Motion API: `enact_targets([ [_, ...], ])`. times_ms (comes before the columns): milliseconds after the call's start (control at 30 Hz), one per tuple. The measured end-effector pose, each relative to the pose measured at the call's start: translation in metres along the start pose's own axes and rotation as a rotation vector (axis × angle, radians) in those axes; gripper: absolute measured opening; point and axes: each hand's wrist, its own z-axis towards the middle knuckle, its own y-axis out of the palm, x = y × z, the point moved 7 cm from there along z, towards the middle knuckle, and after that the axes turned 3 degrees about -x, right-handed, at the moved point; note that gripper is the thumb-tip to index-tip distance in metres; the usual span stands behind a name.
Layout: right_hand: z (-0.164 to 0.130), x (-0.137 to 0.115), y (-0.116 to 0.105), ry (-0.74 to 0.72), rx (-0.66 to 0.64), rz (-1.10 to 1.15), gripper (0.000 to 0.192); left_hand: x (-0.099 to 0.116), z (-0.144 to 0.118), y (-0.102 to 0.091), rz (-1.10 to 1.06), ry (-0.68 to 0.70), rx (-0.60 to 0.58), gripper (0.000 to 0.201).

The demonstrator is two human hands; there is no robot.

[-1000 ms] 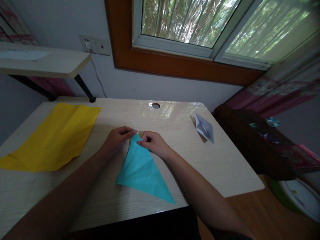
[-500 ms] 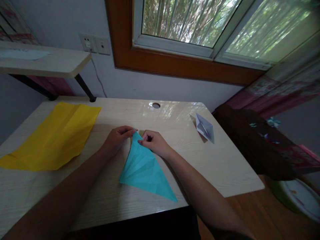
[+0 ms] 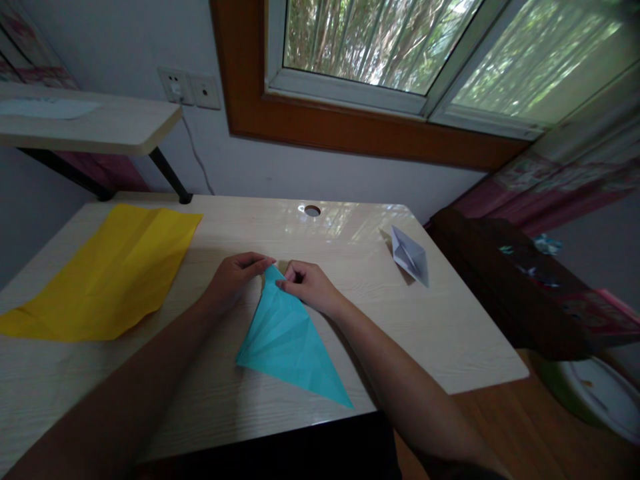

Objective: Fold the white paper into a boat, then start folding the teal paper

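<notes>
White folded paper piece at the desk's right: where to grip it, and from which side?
Probably the raised centre ridge of the white folded paper, pinched from above with the right hand, the nearer one. The piece stands tented off the desk, so the ridge gives both fingers a face; its flat edges lie against the surface and look harder to get under. It stands apart from the blue paper.

On the desk (image 3: 450,347), the folded triangular sheet (image 3: 287,340) lies near centre, its far tip between the left hand (image 3: 235,275) and right hand (image 3: 310,285), a flat sheet (image 3: 107,273) far left, a small folded piece (image 3: 410,257) far right.
</notes>
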Motion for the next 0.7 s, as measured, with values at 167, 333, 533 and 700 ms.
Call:
enact_targets([
  [167, 0.000, 0.000, 0.000, 0.009, 0.001, 0.009, 0.028, -0.005, 0.000, -0.001, -0.062, 0.009, 0.015, 0.025],
  [333, 0.000, -0.002, 0.000, 0.031, -0.003, -0.019, 0.027, -0.012, 0.003, -0.009, -0.122, 0.013, 0.069, 0.026],
  [533, 0.000, -0.004, -0.002, 0.053, 0.010, -0.002, 0.029, -0.010, 0.004, -0.011, -0.162, 0.026, 0.099, 0.031],
  [700, -0.001, -0.004, 0.000, 0.058, -0.014, 0.021, 0.030, -0.003, 0.003, 0.000, -0.092, 0.038, -0.007, 0.033],
])
